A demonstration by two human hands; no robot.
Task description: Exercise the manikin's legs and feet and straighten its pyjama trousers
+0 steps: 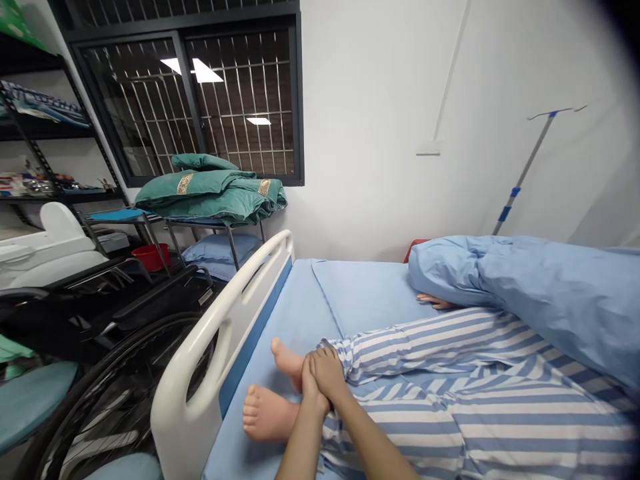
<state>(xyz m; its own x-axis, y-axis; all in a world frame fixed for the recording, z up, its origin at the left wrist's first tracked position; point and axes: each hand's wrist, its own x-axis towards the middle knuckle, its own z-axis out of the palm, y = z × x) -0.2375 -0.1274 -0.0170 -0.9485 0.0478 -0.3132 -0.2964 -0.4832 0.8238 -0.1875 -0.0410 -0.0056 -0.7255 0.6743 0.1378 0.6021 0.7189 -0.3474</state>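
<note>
A figure in blue-and-white striped pyjamas [450, 373] lies on a hospital bed, its upper body under a light blue quilt [540, 287]. Two bare feet point toward the footboard. Both of my hands clasp the ankle of the farther foot [286, 360]. My right hand [330, 372] wraps over the top at the trouser cuff. My left hand [311, 390] grips beside and below it. The nearer foot [265, 413] rests on the sheet, untouched. One of the figure's hands [434, 301] peeks out from under the quilt.
A white footboard rail [210, 333] edges the light blue mattress [350, 287]. A black wheelchair [110, 333] stands left of the bed. Folded green quilts [210, 193] lie on a rack under a barred window. An IV pole [525, 167] stands at the wall, and a red basin [149, 257] sits low.
</note>
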